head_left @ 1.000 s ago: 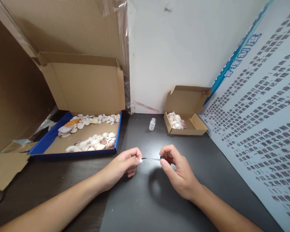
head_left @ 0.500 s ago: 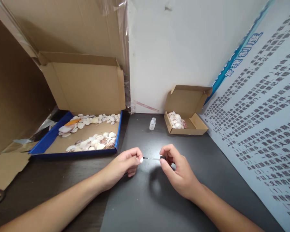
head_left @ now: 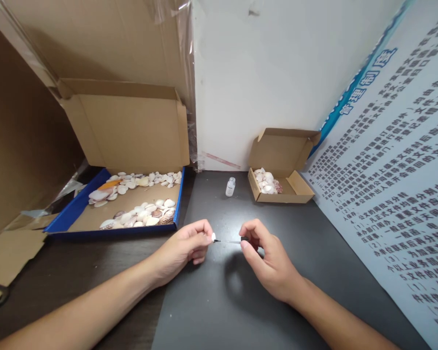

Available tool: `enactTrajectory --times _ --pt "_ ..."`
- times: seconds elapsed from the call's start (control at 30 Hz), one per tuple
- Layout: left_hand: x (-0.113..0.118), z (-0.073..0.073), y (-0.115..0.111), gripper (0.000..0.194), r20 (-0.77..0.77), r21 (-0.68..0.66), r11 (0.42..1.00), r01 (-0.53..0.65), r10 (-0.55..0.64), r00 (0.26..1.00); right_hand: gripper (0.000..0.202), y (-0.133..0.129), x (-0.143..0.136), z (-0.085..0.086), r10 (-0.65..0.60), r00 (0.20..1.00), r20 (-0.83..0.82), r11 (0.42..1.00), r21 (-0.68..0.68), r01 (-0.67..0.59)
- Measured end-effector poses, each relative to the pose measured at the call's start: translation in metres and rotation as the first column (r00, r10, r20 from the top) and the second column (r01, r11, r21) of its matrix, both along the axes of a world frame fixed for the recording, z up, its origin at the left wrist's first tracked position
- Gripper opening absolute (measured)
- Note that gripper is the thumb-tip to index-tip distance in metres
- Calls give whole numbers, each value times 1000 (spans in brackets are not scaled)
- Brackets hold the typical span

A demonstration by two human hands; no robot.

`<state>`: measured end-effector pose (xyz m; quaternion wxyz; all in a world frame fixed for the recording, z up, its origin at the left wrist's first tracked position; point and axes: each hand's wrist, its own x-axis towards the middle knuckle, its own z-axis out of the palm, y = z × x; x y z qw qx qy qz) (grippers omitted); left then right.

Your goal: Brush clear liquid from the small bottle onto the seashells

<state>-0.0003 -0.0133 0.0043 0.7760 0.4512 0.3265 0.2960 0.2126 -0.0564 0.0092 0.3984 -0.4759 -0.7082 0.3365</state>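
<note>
My left hand (head_left: pixel 188 245) is closed, pinching a small white shell (head_left: pixel 213 236) between thumb and forefinger. In my right hand (head_left: pixel 264 257), the fingers grip the black cap of a small applicator brush (head_left: pixel 228 241). Its thin clear stem points left, and the dark tip is at the lower edge of the shell; whether it touches cannot be made out. Beyond my hands a small clear glass bottle (head_left: pixel 230 187) with a white label stands upright without its cap.
At the left lies an open blue-edged cardboard box (head_left: pixel 95 218) with two groups of seashells (head_left: pixel 146 214). A smaller open cardboard box (head_left: pixel 284 197) at the back right holds white shells (head_left: pixel 265 182). A printed poster (head_left: pixel 397 160) borders the right side; a white wall (head_left: pixel 259 87) rises behind.
The brush tip has shifted slightly left and down, to the shell's lower edge. Both hands have moved a little to the left. The boxes and bottle stay where they were.
</note>
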Motion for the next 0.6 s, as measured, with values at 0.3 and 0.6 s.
enactTrajectory --times 0.3,0.6 --pt "1 1 -1 21 17 1 1000 -9 9 1000 3 2 1 -1 21 1000 -12 999 -37 -22" --pt "1 0 0 20 5 2 1000 -8 8 1000 6 2 1 -5 34 995 -90 995 -90 -42"
